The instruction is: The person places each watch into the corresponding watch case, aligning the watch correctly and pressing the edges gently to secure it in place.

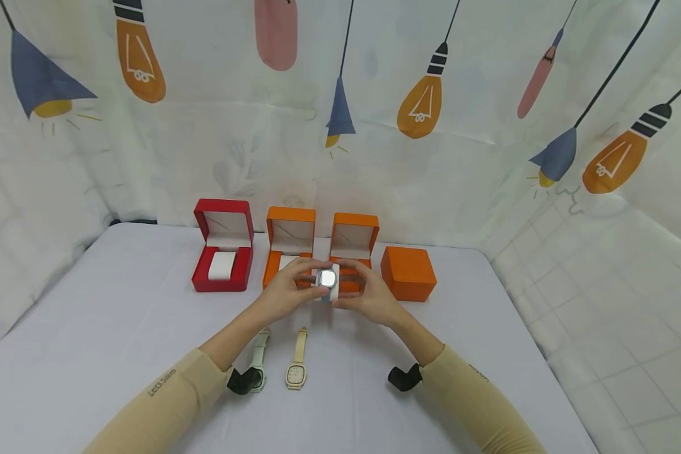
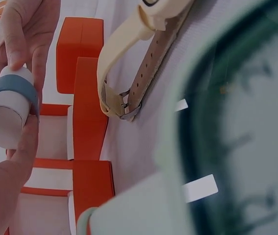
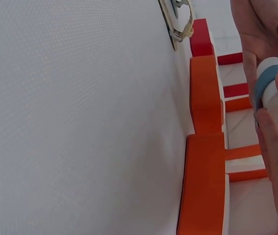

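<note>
Sleeve (image 1: 159,407) foremost; watch (image 1: 327,278) apparently between fingers (image 2: 29,138).

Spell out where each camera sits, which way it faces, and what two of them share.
Head: worn on the head, facing forward and down over the table; left grip, right grip and beige sleeves show.
Left wrist: worn there, facing the white cushion with its blue strap, a pale green watch close to the lens; both grips show partly.
Right wrist: worn there, facing across the table toward orange boxes; both grips show partly, at the right.
Shared: both wrist views show the cushion, strap and orange boxes, turned sideways.
</note>
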